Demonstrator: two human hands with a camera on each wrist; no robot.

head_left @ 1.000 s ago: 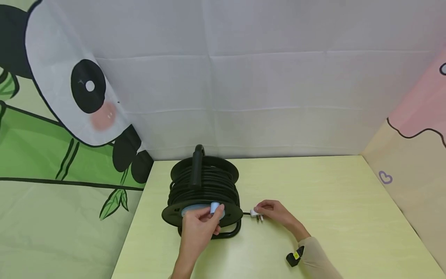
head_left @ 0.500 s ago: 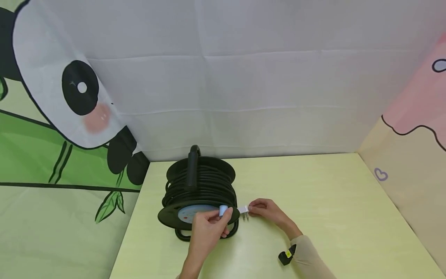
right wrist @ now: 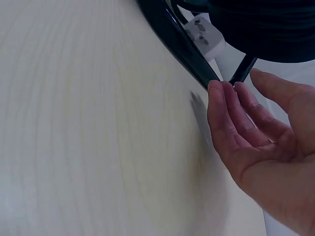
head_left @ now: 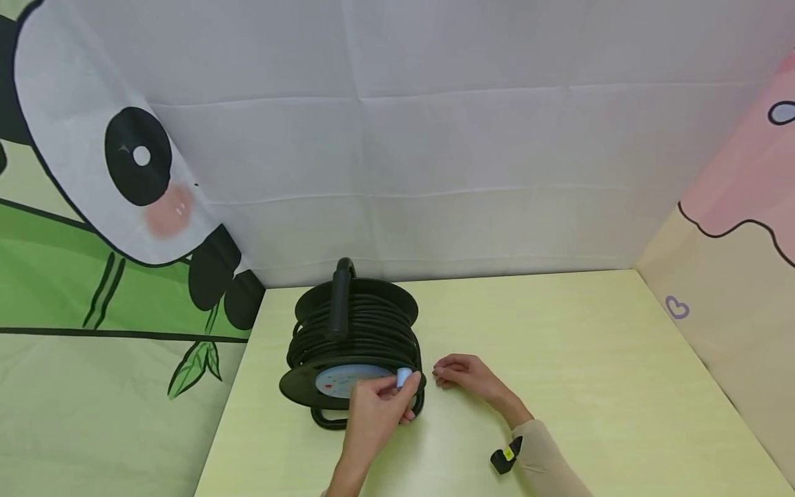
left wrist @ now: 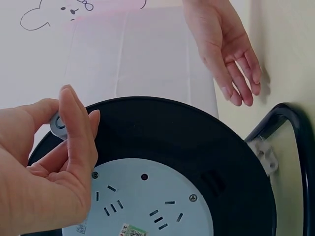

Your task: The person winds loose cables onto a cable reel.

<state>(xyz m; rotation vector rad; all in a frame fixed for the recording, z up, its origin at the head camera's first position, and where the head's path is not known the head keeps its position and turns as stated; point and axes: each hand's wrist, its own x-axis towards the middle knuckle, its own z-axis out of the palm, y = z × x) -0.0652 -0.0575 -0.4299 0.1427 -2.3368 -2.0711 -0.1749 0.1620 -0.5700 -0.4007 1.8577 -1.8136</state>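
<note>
A black cable reel (head_left: 357, 324) wound with black cord stands on the table. On its front disc is a pale blue socket panel (left wrist: 147, 196). My left hand (head_left: 379, 411) pinches the small light-blue crank knob (head_left: 404, 376) at the disc's right side. Just right of the reel, my right hand (head_left: 466, 378) hovers with loosely bent fingers and nothing between thumb and fingertips. The white plug (right wrist: 204, 37) sits between the disc and the black tube frame (right wrist: 179, 46), apart from that hand. In the head view the plug is hidden.
The pale wooden table (head_left: 559, 345) extends to the right of the reel. A light cloth wall (head_left: 466, 172) rises along its back edge, and printed panels flank both sides. The reel's black carrying handle (head_left: 339, 304) points upward.
The knob has moved rightward with my left hand as the disc turned. The plug has been drawn left toward the reel, out of my right fingers. The head view has shifted slightly.
</note>
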